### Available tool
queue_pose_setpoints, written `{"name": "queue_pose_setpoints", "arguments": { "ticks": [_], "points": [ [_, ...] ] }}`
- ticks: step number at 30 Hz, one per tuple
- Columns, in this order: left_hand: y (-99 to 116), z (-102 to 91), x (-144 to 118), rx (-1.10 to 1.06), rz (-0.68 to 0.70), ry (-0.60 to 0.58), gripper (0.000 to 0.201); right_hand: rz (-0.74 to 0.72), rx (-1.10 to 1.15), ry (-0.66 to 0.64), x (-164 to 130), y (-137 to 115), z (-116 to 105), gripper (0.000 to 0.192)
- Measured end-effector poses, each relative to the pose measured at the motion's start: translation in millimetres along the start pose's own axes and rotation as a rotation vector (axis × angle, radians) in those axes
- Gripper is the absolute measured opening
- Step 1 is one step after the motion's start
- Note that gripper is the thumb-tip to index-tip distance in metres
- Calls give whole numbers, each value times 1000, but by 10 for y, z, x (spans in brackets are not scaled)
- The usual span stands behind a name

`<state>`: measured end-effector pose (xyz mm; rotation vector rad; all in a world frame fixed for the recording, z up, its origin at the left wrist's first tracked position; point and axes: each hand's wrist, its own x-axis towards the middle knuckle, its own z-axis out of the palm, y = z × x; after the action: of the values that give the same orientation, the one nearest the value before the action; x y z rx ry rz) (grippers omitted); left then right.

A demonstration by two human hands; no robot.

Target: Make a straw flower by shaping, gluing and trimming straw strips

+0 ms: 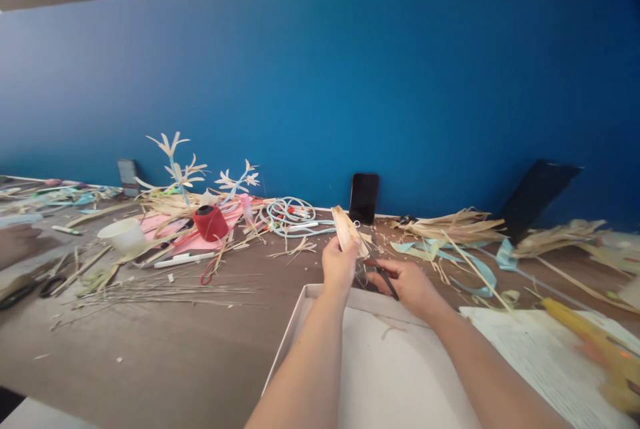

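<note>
1. A brown table (pixel 165 356) runs along a tall blue partition (pixel 350 82), strewn with dried straw strips, thin sticks and pale blue ribbon.
2. The left hand (pixel 339 264) is raised just past the far rim of a shallow white box (pixel 300 322); its fingers are curled shut around the lower end of a pale husk strip (pixel 347 229), which tilts up toward 11 o'clock from the hand.
3. The right hand (pixel 407 286), at 3 o'clock of the left and just beside it, is closed on dark scissors (pixel 385 276); whether the blades are parted cannot be told.
4. A black phone (pixel 363 197) leans on the partition at 12 o'clock of the hands.
5. A red thread spool (pixel 211 222) and a white cup (pixel 123 234) lie toward 9 o'clock, well apart from the hands.
6. A yellow glue gun (pixel 595 342) rests on printed paper (pixel 540 362) at 4 o'clock.
</note>
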<state>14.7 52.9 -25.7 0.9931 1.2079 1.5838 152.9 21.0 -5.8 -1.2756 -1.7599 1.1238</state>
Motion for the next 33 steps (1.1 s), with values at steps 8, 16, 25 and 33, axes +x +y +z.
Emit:
{"name": "queue_pose_setpoints", "arguments": {
  "ticks": [8,16,25,33],
  "points": [
    [13,7,-19,113,15,-58,25,17,-2,23,37,42,-18,30],
    [108,7,-76,164,9,-108,25,1,65,34,50,77,-61,40],
    [119,-8,-89,184,26,-136,26,76,159,54,74,106,-67,62],
    [142,-17,-110,109,13,-209,24,45,168,47,56,109,-107,55]
  ]
}}
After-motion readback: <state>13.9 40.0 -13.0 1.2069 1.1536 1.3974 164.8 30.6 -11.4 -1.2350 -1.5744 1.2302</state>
